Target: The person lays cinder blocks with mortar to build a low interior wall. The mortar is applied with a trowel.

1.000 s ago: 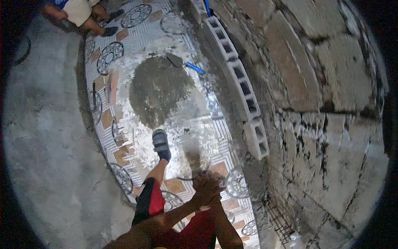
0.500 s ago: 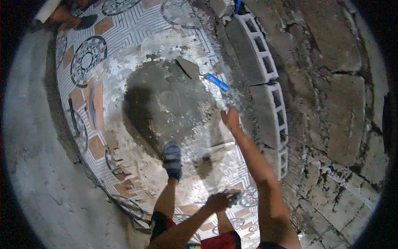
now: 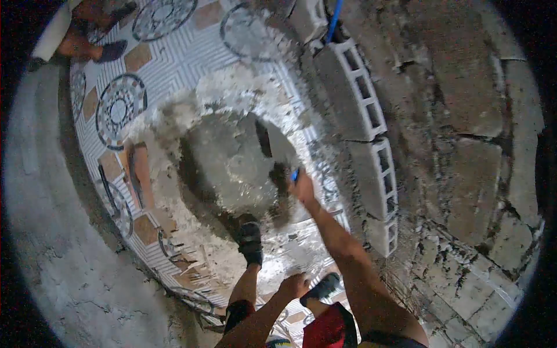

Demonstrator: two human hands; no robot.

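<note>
My right hand (image 3: 302,188) is closed around the blue handle (image 3: 295,174) of a trowel. The trowel's grey blade (image 3: 281,145) rests on the right side of a wet cement heap (image 3: 226,159). Dark, freshly disturbed cement shows beside the blade. Lower down, my left hand (image 3: 295,286) hangs near my shoe (image 3: 322,287), away from the heap. Its fingers are too blurred to make out. My other shoe (image 3: 250,238) stands at the heap's lower edge.
Hollow blocks (image 3: 355,87) line the right side, with a blue hose (image 3: 334,22) at their far end. Another person's foot (image 3: 111,51) is at the upper left. A piece of orange tile (image 3: 139,171) lies left of the heap on patterned flooring (image 3: 174,46).
My right hand has moved left and down and taken hold of the trowel handle. The blade has swung more upright. My left hand has shifted slightly left.
</note>
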